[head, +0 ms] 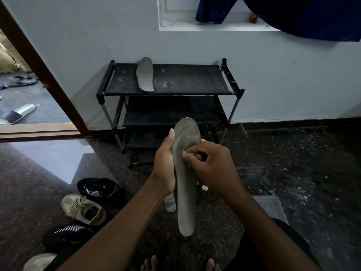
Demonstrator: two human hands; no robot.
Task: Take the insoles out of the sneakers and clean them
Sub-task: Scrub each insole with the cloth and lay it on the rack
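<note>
- Insole (pixel 186 173), long and grey, is held upright at the centre of view, toe toward 12 o'clock and heel toward 6, above the dark floor.
- The left hand (pixel 166 165) wraps its 9 o'clock edge, thumb laid up along the rim and fingers curled behind.
- The right hand (pixel 213 167) reaches in from 3 o'clock and pinches a small brush (pixel 183 153), whose pale tip touches the insole's middle.
- To scrub well, I judge it best to brace the foam from behind so it does not flex, work short strokes from toe to heel, and cover the edges too.
- A second insole (pixel 145 74) lies on the top shelf of the shoe rack (pixel 195 81) at 12 o'clock.
- A third insole (pixel 170 203) at 6 o'clock is mostly hidden behind the left wrist.
- A beige sneaker (pixel 84 209) sits between two black sneakers (pixel 101 187) at 8 o'clock.
- The brush is largely covered by fingers, so its name is a guess.
- A clear tub (pixel 271 206) at 4 o'clock is partly behind the right forearm, its contents unreadable.
</note>
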